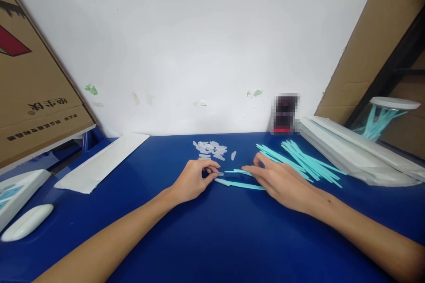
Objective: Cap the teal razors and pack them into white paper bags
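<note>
My left hand (196,180) pinches a small translucent blade cap (220,174) between thumb and fingertips. Facing it across a short gap is the thin end of a turquoise eyebrow razor (237,171), gripped by my right hand (275,179). Below these lies another turquoise razor (239,185) with a wider, capped-looking end, partly hidden under the right hand. Several loose translucent caps (210,148) form a small heap beyond my left hand, and a single cap (233,155) rests apart to its right. Behind my right hand, several turquoise razors (310,163) are piled loosely.
White plastic packaging (358,150) lies along the right, beside a lidded clear jar (381,117) of turquoise sticks. On the left are a flat white bag (102,163), a white mouse-shaped object (28,222) and a cardboard box (40,75). A white wall (199,53) borders the blue table (212,239).
</note>
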A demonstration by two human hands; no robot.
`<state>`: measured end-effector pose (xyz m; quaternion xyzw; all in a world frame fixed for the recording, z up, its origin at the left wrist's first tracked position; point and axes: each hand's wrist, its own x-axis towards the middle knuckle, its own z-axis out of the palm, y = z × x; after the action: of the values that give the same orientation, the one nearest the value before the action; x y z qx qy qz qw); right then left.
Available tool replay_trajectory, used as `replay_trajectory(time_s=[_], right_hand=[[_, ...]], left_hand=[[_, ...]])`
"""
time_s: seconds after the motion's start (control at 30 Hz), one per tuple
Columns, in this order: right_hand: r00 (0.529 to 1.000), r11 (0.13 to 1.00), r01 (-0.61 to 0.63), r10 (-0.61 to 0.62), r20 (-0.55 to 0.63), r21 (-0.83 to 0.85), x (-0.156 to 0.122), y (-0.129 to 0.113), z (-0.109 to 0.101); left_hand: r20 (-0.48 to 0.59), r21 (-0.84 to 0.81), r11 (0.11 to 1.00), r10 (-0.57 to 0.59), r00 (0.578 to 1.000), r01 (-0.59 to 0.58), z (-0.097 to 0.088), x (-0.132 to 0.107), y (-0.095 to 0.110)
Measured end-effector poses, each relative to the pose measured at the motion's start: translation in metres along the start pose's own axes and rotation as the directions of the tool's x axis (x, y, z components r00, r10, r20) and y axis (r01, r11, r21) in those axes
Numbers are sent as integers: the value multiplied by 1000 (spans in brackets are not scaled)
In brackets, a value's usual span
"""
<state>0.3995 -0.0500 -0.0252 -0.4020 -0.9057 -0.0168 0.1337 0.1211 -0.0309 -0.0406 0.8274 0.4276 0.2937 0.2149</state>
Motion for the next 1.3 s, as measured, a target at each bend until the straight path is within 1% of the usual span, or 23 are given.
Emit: replay_trajectory(time_s=[0.1,0.23,0.4,0.5,0.67,0.87,1.07,1.3], right_hand=[[1000,1000,2,-2,1,-23,0,-2,1],[1000,1000,-3,3,6,-12,3,-5,1],[998,999,-37,39,39,-27,7,-14,-1],[998,998,-36,39,53,-55,8,-17,-3],[998,994,-61,63,22,-89,6,-12,-5],[998,996,-52,55,38,-71,4,-7,-4],[998,995,-66,66,-11,-77,3,-3,-8],[999,996,-47,49,23,-72,4,-8,-5]], left_hand=[[12,-17,1000,3,1000,-3,0,0,1],[14,-46,999,9,1000,-9,0,0,1],[4,-22,999,33,999,-33,0,0,0],[9,-32,999,42,999,-42,0,0,0],[21,-59,998,38,999,-37,0,-1,-1],[19,-49,996,76,997,-75,-1,-2,1],[24,-77,995,64,998,-62,0,-2,1],[26,-58,995,80,996,-78,0,-2,-2]])
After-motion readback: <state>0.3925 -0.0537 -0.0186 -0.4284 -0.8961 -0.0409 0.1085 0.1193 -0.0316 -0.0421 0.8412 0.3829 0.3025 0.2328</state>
